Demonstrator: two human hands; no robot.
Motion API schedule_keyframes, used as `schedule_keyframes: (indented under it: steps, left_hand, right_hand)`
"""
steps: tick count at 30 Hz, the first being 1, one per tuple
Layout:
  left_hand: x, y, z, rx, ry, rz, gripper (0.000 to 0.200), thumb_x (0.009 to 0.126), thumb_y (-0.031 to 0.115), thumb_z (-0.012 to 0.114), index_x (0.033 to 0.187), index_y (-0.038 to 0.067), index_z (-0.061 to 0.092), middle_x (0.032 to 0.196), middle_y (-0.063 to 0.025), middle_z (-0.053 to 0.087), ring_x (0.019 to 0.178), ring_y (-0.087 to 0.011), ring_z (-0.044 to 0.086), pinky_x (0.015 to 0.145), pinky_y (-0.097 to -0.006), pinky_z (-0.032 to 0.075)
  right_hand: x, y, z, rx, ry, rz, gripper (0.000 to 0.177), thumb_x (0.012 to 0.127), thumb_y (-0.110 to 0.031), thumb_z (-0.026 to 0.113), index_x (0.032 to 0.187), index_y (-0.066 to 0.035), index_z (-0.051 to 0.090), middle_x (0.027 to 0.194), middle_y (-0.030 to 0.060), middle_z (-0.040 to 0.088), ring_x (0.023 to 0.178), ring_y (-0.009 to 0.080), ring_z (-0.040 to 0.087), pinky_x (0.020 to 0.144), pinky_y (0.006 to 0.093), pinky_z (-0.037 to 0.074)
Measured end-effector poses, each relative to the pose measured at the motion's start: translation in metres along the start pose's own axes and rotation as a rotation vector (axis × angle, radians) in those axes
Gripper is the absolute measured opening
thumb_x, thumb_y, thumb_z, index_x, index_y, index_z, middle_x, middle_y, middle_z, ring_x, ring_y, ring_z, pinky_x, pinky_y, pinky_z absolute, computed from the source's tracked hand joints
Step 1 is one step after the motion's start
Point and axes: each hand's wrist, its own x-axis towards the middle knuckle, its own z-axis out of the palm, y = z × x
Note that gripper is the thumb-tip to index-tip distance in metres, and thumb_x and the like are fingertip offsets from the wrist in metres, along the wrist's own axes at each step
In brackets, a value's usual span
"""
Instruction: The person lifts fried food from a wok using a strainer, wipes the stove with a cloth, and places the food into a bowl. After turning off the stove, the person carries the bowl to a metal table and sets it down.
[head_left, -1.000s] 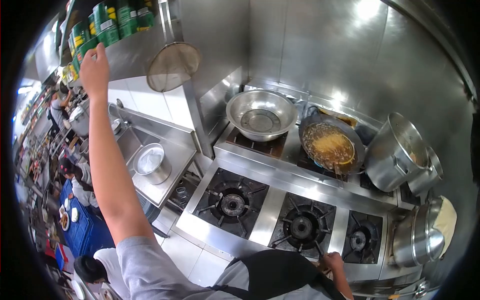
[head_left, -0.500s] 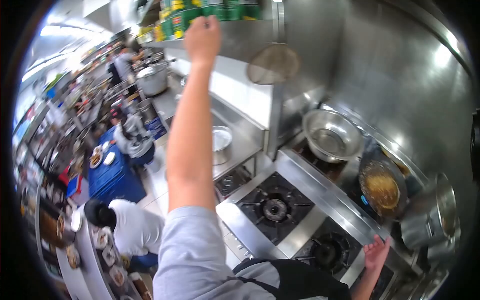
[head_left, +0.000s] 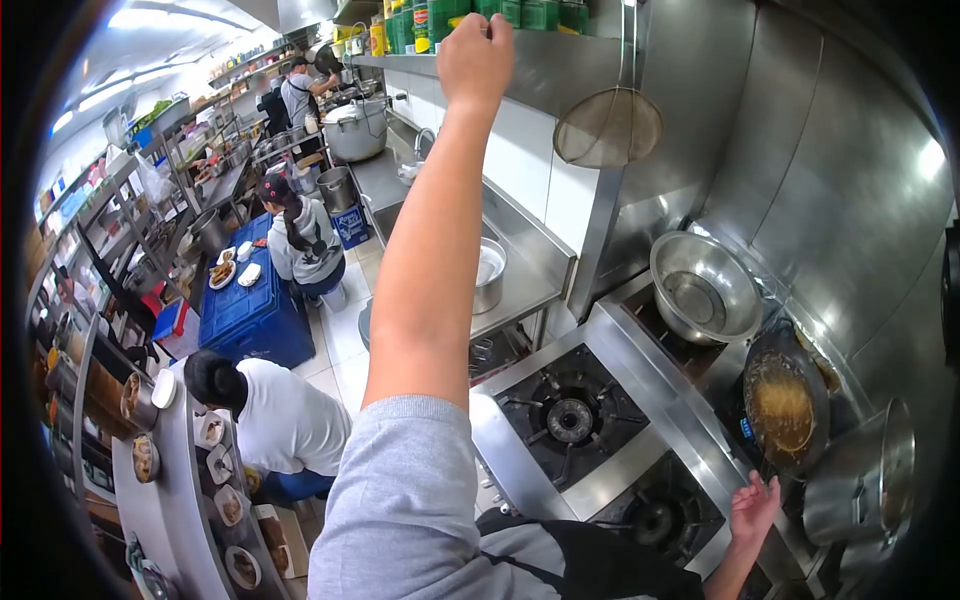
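My left arm is stretched up and forward, and my left hand (head_left: 476, 62) is closed at the edge of a high steel shelf (head_left: 590, 58). Green cans or tins (head_left: 540, 15) with some yellow on them stand there, right behind my fingers. Whatever those fingers hold is hidden by the hand. Low on the right, my right hand (head_left: 755, 508) hangs open with loosely curled fingers and nothing in it. It is nearest to a dark wok (head_left: 760, 440) holding brownish-yellow oil or food, and to a tall steel pot (head_left: 850, 490).
A round mesh strainer (head_left: 608, 128) hangs beside the shelf. A steel bowl (head_left: 703, 288) sits behind the burners (head_left: 571, 420). To the left, a person in white (head_left: 290, 415) bends by a counter with food dishes. Another person sits near a blue chest (head_left: 250, 320); others work farther back.
The view has turned slightly left, so the stove, shelf and cans appear farther right. My left hand stays up at the cans; my right hand stays low and open.
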Motion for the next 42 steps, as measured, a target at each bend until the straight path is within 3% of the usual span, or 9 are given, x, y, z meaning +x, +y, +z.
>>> schedule_keyframes:
  steps: [4,5,7,15,22,24,26,29,42]
  left_hand:
    - [0.002,-0.008,0.004,0.199,-0.018,0.175,0.027,0.082,0.029,0.051,0.083,0.005,0.062,0.077,-0.0161,0.062,0.074,-0.0343,0.059,0.071,-0.0417,0.046]
    - [0.01,-0.039,0.019,0.619,-0.041,0.585,0.018,0.083,0.022,0.051,0.092,0.009,0.06,0.082,-0.0096,0.061,0.078,-0.028,0.058,0.071,-0.0381,0.047]
    - [0.013,-0.049,0.023,0.774,0.076,0.791,0.009,0.079,0.013,0.052,0.085,0.009,0.058,0.082,-0.007,0.059,0.078,-0.0229,0.059,0.065,-0.0335,0.049]
    - [0.026,-0.071,0.031,0.749,-0.107,0.621,0.025,0.091,0.019,0.044,0.115,0.017,0.052,0.103,-0.0078,0.06,0.083,-0.0288,0.061,0.066,-0.0378,0.05]
    - [0.034,-0.113,0.051,0.797,-0.123,0.605,0.033,0.093,0.017,0.038,0.125,0.021,0.044,0.118,-0.0083,0.053,0.098,-0.0301,0.056,0.078,-0.0379,0.046]
    - [0.028,-0.093,0.042,1.063,-0.12,0.738,0.033,0.093,0.031,0.038,0.121,0.017,0.048,0.115,-0.0111,0.055,0.099,-0.0322,0.055,0.081,-0.0392,0.043]
    - [0.019,-0.08,0.042,0.471,-0.127,0.28,0.045,0.089,0.046,0.038,0.115,0.013,0.053,0.11,-0.0146,0.057,0.1,-0.0349,0.054,0.082,-0.0397,0.041]
    - [0.021,-0.08,0.042,0.316,-0.143,0.263,0.055,0.085,0.055,0.038,0.111,0.01,0.056,0.106,-0.0173,0.059,0.101,-0.0367,0.053,0.082,-0.0405,0.041]
    - [0.025,-0.084,0.046,0.267,-0.14,0.235,0.054,0.087,0.052,0.039,0.113,0.008,0.055,0.111,-0.0146,0.057,0.104,-0.0348,0.052,0.085,-0.0391,0.04]
  right_hand:
    - [0.003,0.007,0.025,0.016,-0.01,0.049,0.041,0.086,-0.039,0.053,0.091,0.002,0.058,0.063,0.0033,0.056,0.053,0.0156,0.054,0.053,0.0263,0.047]
    - [0.004,0.007,0.034,0.041,-0.015,0.07,0.041,0.085,-0.038,0.054,0.093,0.002,0.058,0.061,0.0036,0.055,0.053,0.016,0.053,0.052,0.0269,0.047]
    - [0.021,0.005,0.025,0.164,-0.043,0.133,0.04,0.085,-0.03,0.057,0.102,0.006,0.052,0.062,0.0039,0.053,0.053,0.0147,0.051,0.053,0.0257,0.046]
    - [0.04,-0.01,0.007,0.29,0.167,0.065,0.02,0.079,-0.017,0.056,0.078,0.002,0.054,0.066,0.0076,0.052,0.051,0.0149,0.046,0.047,0.0235,0.042]
    - [0.065,-0.023,-0.01,0.211,0.18,0.147,0.008,0.076,0.002,0.048,0.083,0.004,0.045,0.064,0.0054,0.041,0.047,0.0119,0.039,0.038,0.0208,0.033]
    - [0.063,-0.023,-0.011,0.22,0.18,0.148,0.008,0.077,0.003,0.046,0.084,0.004,0.044,0.063,0.005,0.039,0.046,0.0115,0.038,0.037,0.0207,0.033]
    - [0.057,-0.024,-0.012,0.126,0.175,0.11,0.007,0.078,0.004,0.044,0.084,0.003,0.042,0.064,0.0045,0.038,0.045,0.0111,0.037,0.035,0.0202,0.032]
    - [0.05,-0.026,-0.011,0.07,0.231,0.109,0.003,0.08,0.003,0.044,0.083,0.003,0.042,0.065,0.0052,0.039,0.046,0.0107,0.037,0.034,0.0196,0.031]
    - [0.037,-0.028,-0.018,-0.069,0.238,0.019,0.006,0.083,0.0,0.046,0.084,0.006,0.044,0.061,0.007,0.042,0.044,0.0133,0.038,0.034,0.0228,0.028]
